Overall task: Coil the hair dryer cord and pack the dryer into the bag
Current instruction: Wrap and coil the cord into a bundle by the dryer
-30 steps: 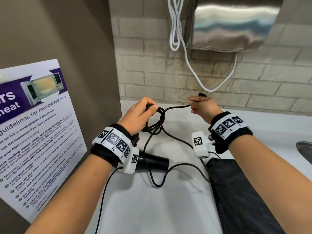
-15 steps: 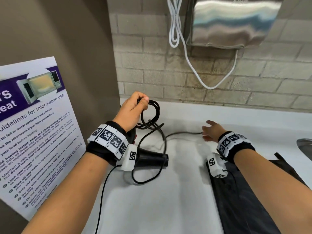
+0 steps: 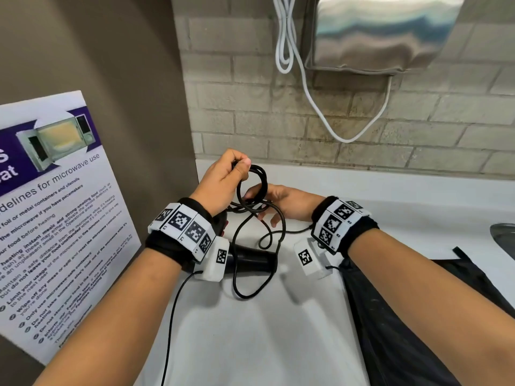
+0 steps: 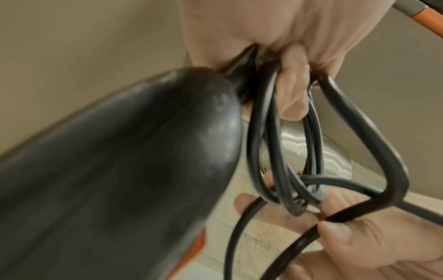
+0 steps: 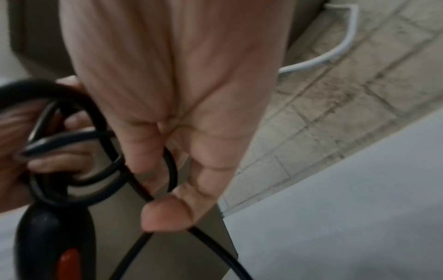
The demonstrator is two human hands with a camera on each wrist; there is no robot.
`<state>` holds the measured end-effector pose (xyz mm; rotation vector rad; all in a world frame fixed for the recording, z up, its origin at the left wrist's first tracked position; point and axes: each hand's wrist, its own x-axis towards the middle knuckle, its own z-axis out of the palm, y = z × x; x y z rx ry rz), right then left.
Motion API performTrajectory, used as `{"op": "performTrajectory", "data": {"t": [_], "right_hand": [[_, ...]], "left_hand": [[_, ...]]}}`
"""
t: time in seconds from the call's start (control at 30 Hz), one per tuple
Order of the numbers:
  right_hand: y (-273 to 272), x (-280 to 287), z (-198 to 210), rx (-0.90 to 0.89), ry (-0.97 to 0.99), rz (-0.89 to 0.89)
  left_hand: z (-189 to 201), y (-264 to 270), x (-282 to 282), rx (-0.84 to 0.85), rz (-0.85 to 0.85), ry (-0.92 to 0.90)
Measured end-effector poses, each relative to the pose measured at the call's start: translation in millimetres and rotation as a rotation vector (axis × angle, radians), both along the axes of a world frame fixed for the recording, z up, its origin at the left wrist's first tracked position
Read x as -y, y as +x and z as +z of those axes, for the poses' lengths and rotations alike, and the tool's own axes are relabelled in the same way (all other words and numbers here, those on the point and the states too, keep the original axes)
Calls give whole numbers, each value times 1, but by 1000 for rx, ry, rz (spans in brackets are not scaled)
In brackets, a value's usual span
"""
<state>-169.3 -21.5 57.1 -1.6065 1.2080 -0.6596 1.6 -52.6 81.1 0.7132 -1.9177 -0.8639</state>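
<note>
My left hand [image 3: 225,179] grips several loops of the black cord [image 3: 252,190] together with the handle of the black hair dryer [image 3: 250,261], whose barrel hangs below my wrist over the white counter [image 3: 250,330]. In the left wrist view the dryer [image 4: 120,170] fills the left and the cord loops [image 4: 275,142] hang from my curled fingers. My right hand [image 3: 274,200] is right beside the loops and pinches a strand of cord [image 5: 153,200] between thumb and fingers. Loose cord [image 3: 250,288] trails down onto the counter. The black bag [image 3: 418,316] lies flat at the right.
A steel hand dryer [image 3: 384,32] with a white cable [image 3: 320,112] hangs on the brick wall ahead. A microwave-use poster [image 3: 55,213] leans on the brown wall at the left. A sink edge [image 3: 504,235] shows at far right.
My right hand went down to the counter for more cord, then came back left to the loops held by my left hand. The left hand has stayed roughly where it was.
</note>
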Motion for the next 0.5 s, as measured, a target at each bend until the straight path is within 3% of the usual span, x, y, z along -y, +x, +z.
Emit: {"op": "performTrajectory", "data": {"t": [0.3, 0.5], "right_hand": [[-10, 15, 16, -384, -245, -104], [-32, 19, 20, -487, -358, -392]], "left_hand": [[2, 2, -7, -16, -18, -3], [1, 5, -10, 6, -16, -3]]}}
